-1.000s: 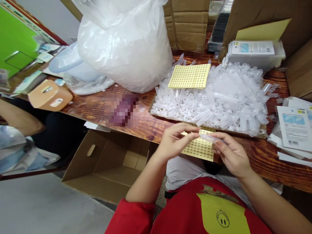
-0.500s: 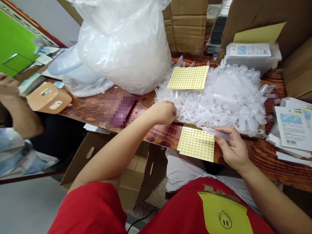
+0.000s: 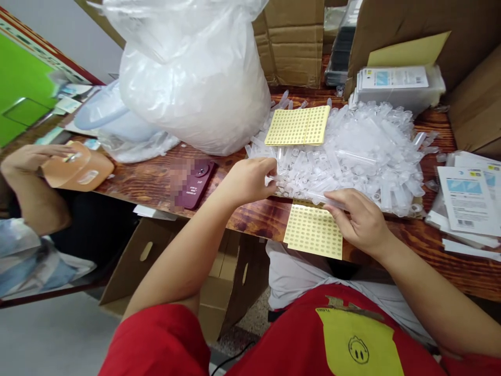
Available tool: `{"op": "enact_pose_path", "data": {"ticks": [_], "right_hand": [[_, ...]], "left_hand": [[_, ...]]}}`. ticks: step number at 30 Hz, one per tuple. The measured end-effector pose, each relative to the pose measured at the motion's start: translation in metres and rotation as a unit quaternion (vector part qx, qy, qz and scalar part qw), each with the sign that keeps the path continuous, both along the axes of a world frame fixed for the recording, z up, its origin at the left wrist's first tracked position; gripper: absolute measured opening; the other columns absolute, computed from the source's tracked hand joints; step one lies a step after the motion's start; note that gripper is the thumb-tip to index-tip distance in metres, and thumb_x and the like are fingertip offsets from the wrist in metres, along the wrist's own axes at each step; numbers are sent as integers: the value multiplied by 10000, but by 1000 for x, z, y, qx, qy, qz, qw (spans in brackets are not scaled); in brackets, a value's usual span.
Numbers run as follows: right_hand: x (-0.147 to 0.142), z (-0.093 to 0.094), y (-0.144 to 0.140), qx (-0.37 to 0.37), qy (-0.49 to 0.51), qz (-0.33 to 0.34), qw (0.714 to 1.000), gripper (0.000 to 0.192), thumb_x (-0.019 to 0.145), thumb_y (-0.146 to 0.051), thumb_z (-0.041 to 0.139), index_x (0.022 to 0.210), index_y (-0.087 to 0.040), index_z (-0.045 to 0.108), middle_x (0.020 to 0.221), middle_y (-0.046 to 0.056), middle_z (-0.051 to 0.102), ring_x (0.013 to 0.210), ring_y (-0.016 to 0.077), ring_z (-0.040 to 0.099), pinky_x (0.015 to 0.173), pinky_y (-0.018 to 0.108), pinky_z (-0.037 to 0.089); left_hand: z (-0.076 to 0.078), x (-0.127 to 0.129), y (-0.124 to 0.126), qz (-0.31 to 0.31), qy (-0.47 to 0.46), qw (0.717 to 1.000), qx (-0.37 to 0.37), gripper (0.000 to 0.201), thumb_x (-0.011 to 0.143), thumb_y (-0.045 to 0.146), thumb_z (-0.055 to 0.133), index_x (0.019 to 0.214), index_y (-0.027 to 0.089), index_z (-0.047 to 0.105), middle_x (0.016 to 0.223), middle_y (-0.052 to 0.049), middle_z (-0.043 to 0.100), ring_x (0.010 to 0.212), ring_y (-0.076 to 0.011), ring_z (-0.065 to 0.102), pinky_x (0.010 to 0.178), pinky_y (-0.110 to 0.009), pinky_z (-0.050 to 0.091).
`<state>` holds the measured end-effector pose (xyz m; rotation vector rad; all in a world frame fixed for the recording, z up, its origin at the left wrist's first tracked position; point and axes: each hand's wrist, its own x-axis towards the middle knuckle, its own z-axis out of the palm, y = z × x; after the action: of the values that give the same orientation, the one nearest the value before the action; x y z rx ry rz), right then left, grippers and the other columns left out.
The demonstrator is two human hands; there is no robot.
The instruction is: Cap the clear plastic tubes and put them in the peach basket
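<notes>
My right hand (image 3: 358,216) is closed around a clear plastic tube (image 3: 316,198), whose end points left along the front edge of a heap of clear tubes and small caps (image 3: 385,151). My left hand (image 3: 250,180) is at the heap's left front corner, fingers pinched together; whatever may be between them is too small to make out. Below the tube lies a yellow sheet of small round stickers (image 3: 311,232), reaching over the table's front edge. More yellow sticker sheets (image 3: 297,125) rest on top of the heap.
A big white plastic bag (image 3: 195,89) stands behind my left arm, with a purple phone-like object (image 3: 198,185) before it. Printed cards (image 3: 467,201) lie at right. At left, a co-worker's hand (image 3: 37,156) reaches to an orange container (image 3: 84,172). An open carton (image 3: 129,261) sits below the table.
My right hand has moved left with the tube, nearer to my left hand. My left hand has shifted slightly left. The co-worker's hand has come over the orange container.
</notes>
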<state>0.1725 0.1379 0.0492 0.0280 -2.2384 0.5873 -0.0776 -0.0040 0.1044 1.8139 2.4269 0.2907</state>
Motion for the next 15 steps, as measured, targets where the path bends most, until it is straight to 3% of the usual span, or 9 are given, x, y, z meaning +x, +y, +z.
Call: {"op": "enact_pose_path", "data": {"ticks": [2, 6, 9, 15], "right_hand": [[-2, 5, 1, -1, 8, 2, 1000, 257, 1018, -116, 642, 1258, -202, 606, 1011, 85, 749, 911, 216, 734, 812, 356, 622], [-2, 15, -1, -21, 36, 22, 999, 315, 1008, -114, 667, 1296, -224, 606, 1031, 73, 756, 924, 210, 738, 814, 346, 619], [1, 22, 0, 1, 29, 38, 999, 293, 1000, -93, 664, 1274, -185, 615, 1013, 88, 752, 900, 214, 727, 806, 350, 601], [13, 34, 8, 40, -22, 79, 996, 242, 987, -48, 641, 1215, -128, 627, 1022, 120, 748, 889, 228, 705, 800, 367, 560]], "left_hand": [[0, 7, -3, -25, -86, 992, 90, 67, 815, 211, 678, 872, 176, 680, 875, -51, 764, 805, -209, 718, 751, -319, 536], [-6, 24, -7, -78, -298, 927, 214, 178, 837, 302, 801, 845, 159, 696, 884, -79, 792, 794, -174, 746, 715, -272, 578], [-10, 36, -8, -91, -379, 891, 231, 231, 818, 317, 854, 814, 148, 698, 893, -100, 796, 824, -174, 762, 736, -263, 606], [-6, 46, -9, -90, -440, 870, 203, 236, 802, 313, 888, 874, 134, 752, 872, -94, 797, 784, -159, 761, 717, -237, 621]]}}
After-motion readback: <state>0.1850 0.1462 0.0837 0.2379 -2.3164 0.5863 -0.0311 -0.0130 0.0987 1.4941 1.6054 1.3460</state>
